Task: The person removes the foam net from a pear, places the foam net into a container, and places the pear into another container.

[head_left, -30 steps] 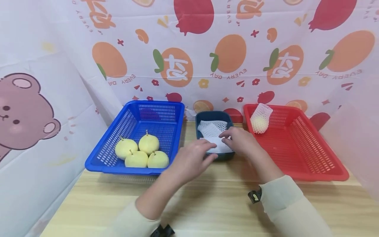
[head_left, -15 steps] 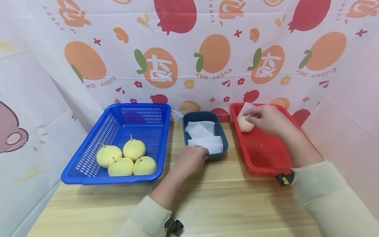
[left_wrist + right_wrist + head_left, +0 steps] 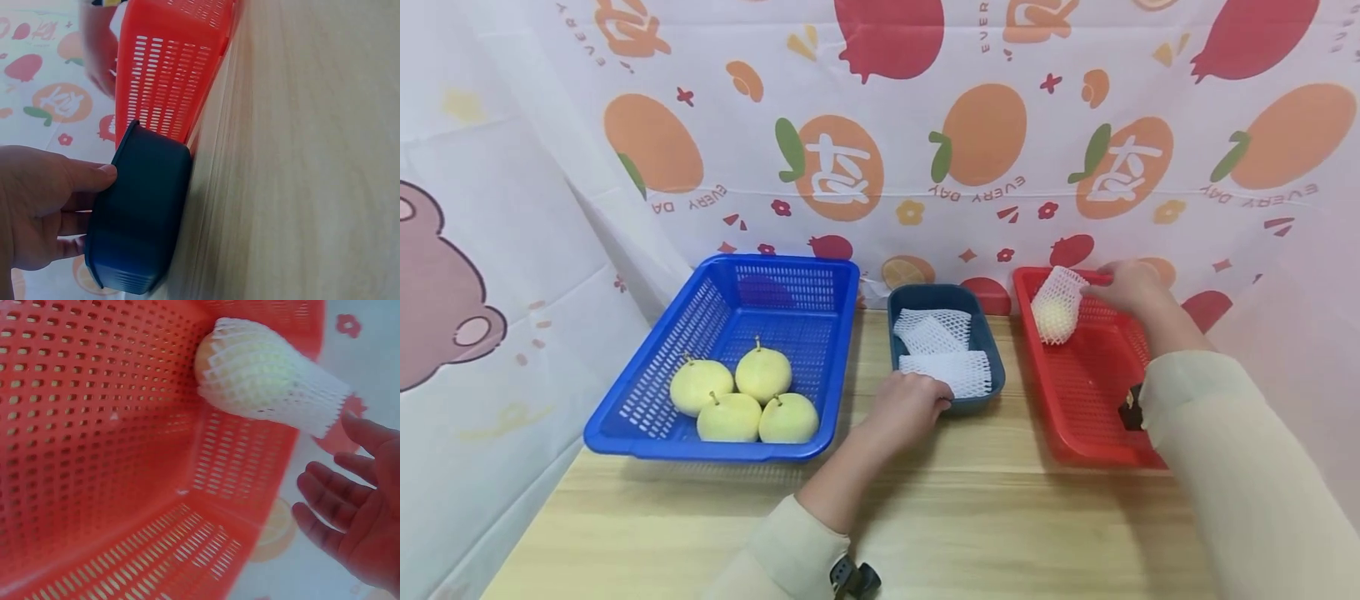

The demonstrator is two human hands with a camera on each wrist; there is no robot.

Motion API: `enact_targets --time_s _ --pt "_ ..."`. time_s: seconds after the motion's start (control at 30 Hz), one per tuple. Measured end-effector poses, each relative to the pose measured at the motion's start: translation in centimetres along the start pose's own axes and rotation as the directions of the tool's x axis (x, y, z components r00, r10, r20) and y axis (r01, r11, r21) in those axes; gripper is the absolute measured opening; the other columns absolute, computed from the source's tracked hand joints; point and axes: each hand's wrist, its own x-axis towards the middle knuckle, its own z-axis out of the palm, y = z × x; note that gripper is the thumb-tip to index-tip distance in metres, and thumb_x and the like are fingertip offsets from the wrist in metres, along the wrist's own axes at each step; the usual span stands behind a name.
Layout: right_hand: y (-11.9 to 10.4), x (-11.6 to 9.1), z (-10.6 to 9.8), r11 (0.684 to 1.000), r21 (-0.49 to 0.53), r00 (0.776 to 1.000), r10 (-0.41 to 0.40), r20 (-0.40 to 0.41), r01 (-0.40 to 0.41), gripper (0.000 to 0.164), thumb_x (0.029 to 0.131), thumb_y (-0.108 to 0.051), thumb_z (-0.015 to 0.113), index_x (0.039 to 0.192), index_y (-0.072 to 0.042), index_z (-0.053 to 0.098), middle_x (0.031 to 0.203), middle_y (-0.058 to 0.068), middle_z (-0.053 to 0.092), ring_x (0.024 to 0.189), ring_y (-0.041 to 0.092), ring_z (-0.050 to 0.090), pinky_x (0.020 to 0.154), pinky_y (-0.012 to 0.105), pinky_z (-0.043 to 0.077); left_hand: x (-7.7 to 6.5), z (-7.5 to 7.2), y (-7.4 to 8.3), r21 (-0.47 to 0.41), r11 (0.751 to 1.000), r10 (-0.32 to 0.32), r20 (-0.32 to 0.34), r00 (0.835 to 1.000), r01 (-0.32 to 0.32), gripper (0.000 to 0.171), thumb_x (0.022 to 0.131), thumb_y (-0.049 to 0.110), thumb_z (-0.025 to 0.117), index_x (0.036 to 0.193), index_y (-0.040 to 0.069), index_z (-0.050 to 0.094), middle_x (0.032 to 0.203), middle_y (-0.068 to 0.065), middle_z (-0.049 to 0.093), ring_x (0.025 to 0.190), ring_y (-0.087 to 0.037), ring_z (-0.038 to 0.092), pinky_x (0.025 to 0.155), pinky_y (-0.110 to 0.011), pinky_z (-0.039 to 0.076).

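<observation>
My left hand [image 3: 910, 407] grips the front rim of a dark teal plastic box [image 3: 147, 206], its thumb on the outer wall in the left wrist view. Inside the box lie several white foam fruit nets [image 3: 946, 372]. Over the back of the red basket [image 3: 1097, 417] is my right hand [image 3: 1131, 287], fingers spread and slightly bent. A pear in a white foam net [image 3: 250, 375] leans in that basket's back left corner. The right thumb tip is at the net's loose end in the right wrist view; whether they touch I cannot tell.
On the left stands a blue basket [image 3: 838, 367] with several bare yellow pears [image 3: 763, 373] near its front. All the containers rest on a wooden table [image 3: 970, 517]. A fruit-printed cloth [image 3: 917, 167] hangs close behind them.
My right hand has gone from the teal box across to the back of the red basket, past the netted pear. My left hand has come down onto the box's front rim.
</observation>
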Motion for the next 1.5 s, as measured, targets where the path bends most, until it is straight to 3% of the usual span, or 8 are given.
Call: enact_targets --time_s 0.13,0.33,0.7,0.93,1.1,1.23,1.37,1.5 --pt "0.8 0.9 0.4 0.997 0.042 0.995 0.066 0.077 -0.069 0.093 0.077 -0.058 0.067 0.147 -0.009 0.029 0.133 0.023 0.042 0.113 0.044 0.041 0.072 0.052 0.054 0.0 0.0 0.6 0.002 1.0 0.014 -0.01 1.0 -0.014 0.008 0.088 0.025 0.066 0.085 0.025 0.074 0.081 0.01 0.071 0.078 -0.011 0.066 0.072 -0.034 0.047" --pt "1.6 1.4 1.6 0.997 0.05 0.989 0.046 0.141 -0.054 0.085 0.084 -0.05 0.063 0.147 -0.004 0.027 0.138 0.026 0.039 0.118 0.048 0.04 0.089 0.062 0.044 0.0 0.0 1.6 0.003 0.999 0.033 -0.005 0.999 -0.033 0.009 0.088 0.025 0.066 0.088 0.027 0.075 0.086 0.011 0.072 0.082 -0.009 0.067 0.072 -0.032 0.047" --pt "0.9 -0.1 1.1 0.993 -0.115 0.999 -0.036 0.041 0.04 0.068 0.085 -0.039 0.067 0.138 -0.003 0.043 0.126 0.024 0.051 0.108 0.045 0.05 0.085 0.059 0.048 -0.3 -0.3 1.8 -0.004 0.999 0.035 -0.001 0.999 -0.035 0.01 0.089 0.025 0.065 0.09 0.025 0.075 0.087 0.01 0.072 0.083 -0.01 0.067 0.072 -0.032 0.046" --pt "-1.0 -2.6 -1.4 0.924 -0.331 0.975 -0.216 -0.045 0.19 0.053 0.09 -0.032 0.059 0.131 0.001 0.05 0.123 0.028 0.055 0.109 0.046 0.05 0.086 0.062 0.044 -0.5 -0.3 1.1 -0.008 0.999 0.032 -0.024 0.999 -0.032 0.01 0.088 0.023 0.065 0.091 0.024 0.075 0.088 0.008 0.072 0.084 -0.011 0.066 0.07 -0.033 0.044" --pt "-3.0 -6.5 -3.0 0.86 -0.419 0.918 -0.374 -0.13 0.291 0.034 0.089 -0.025 0.059 0.113 -0.002 0.063 0.108 0.022 0.064 0.097 0.039 0.058 0.078 0.058 0.047 -0.4 -0.2 0.7 -0.009 1.0 0.029 -0.023 0.999 -0.029 0.01 0.088 0.022 0.065 0.091 0.024 0.074 0.086 0.007 0.071 0.083 -0.011 0.066 0.069 -0.033 0.043" --pt "-5.0 -10.5 -3.3 0.811 -0.435 0.831 -0.515 -0.21 0.392 0.015 0.087 -0.024 0.064 0.086 -0.008 0.065 0.085 0.011 0.067 0.082 0.03 0.061 0.069 0.05 0.049 -0.5 -0.1 0.5 -0.012 1.0 0.019 -0.008 1.0 -0.019 0.011 0.09 0.026 0.063 0.094 0.022 0.073 0.087 0.006 0.07 0.084 -0.012 0.065 0.072 -0.035 0.046" --pt "-6.7 -14.5 -2.1 0.753 -0.424 0.724 -0.636 -0.268 0.504 0.015 0.079 -0.022 0.075 0.086 -0.012 0.066 0.083 0.006 0.067 0.079 0.025 0.063 0.066 0.044 0.054 -0.7 -0.7 0.5 -0.055 0.998 0.008 -0.015 1.0 -0.009 0.023 0.091 0.031 0.061 0.108 0.017 0.069 0.099 0.001 0.069 0.093 -0.016 0.064 0.082 -0.036 0.051" --pt "-7.5 -17.4 0.2 0.705 -0.412 0.669 -0.698 -0.256 0.577 0.034 0.071 -0.025 0.082 0.1 -0.014 0.068 0.093 0.004 0.069 0.084 0.022 0.066 0.066 0.041 0.057 -1.1 -2.2 1.1 -0.12 0.993 0.01 -0.047 0.999 -0.016 0.031 0.093 0.032 0.059 0.118 0.014 0.064 0.11 -0.001 0.066 0.103 -0.017 0.061 0.091 -0.035 0.05"
